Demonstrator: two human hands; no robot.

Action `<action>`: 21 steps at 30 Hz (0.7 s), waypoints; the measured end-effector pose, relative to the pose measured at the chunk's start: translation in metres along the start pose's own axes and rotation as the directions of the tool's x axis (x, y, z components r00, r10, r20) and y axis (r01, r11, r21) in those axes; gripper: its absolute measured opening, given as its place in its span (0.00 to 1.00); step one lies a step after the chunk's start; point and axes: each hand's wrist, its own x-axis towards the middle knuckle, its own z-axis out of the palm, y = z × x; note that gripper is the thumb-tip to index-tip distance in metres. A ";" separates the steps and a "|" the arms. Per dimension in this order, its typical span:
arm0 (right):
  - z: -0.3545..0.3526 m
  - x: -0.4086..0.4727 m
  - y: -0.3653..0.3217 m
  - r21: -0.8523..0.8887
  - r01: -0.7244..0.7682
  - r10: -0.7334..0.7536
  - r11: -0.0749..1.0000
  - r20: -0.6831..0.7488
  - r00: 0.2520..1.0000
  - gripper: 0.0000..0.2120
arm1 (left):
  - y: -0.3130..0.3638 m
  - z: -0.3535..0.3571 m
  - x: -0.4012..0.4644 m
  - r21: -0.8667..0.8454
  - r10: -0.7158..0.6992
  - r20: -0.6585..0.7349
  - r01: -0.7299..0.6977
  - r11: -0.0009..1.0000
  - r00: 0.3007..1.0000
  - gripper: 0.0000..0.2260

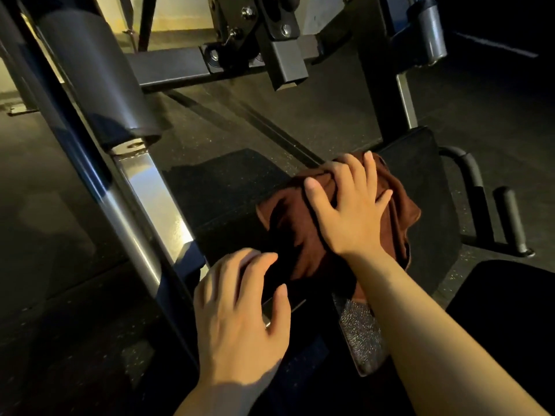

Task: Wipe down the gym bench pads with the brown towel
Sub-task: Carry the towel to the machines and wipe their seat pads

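Observation:
A crumpled brown towel [303, 235] lies on the black seat pad [426, 187] of a gym machine, right of centre. My right hand [351, 208] presses flat on the towel with its fingers spread. Lower down, my left hand [240, 313] rests on the dark near edge of the pad, fingers loosely bent, holding nothing. The lower end of the towel is hidden under my right forearm.
A slanted steel frame post [144, 211] with a grey roller pad [96, 76] runs along the left. Bolted brackets [270, 31] hang above. Black side handles [492, 205] stick out right of the seat. A textured metal plate [357, 331] sits below. Dark rubber floor surrounds.

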 end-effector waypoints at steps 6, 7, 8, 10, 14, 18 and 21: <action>-0.008 0.038 0.028 0.023 -0.064 0.066 0.998 -0.090 0.994 0.15 | 0.003 0.001 -0.001 -0.003 -0.019 -0.018 0.019 1.000 1.000 0.15; -0.008 0.037 0.030 0.026 -0.073 0.075 0.997 -0.101 0.992 0.17 | 0.002 0.002 -0.001 -0.004 -0.007 -0.024 0.007 1.000 1.000 0.15; -0.007 0.034 0.029 0.028 -0.087 0.090 0.996 -0.106 0.990 0.18 | 0.002 0.002 0.000 0.002 0.009 -0.031 -0.009 1.000 0.999 0.15; -0.003 0.018 0.023 0.022 -0.120 0.122 0.993 -0.093 0.988 0.23 | 0.001 0.003 0.000 0.032 0.032 -0.047 -0.030 0.999 0.998 0.14; 0.008 -0.035 0.007 0.004 -0.119 0.119 0.993 -0.044 0.992 0.34 | 0.005 -0.001 0.001 0.045 0.002 -0.029 -0.001 0.999 1.000 0.14; 0.018 -0.076 -0.002 -0.078 -0.064 0.066 0.995 0.024 0.998 0.33 | 0.006 -0.003 -0.001 0.078 0.002 -0.001 -0.002 0.997 1.000 0.15; 0.019 -0.070 -0.013 -0.073 -0.091 0.094 0.993 0.032 0.995 0.33 | 0.005 -0.004 -0.001 0.069 0.017 0.009 -0.018 0.997 1.000 0.15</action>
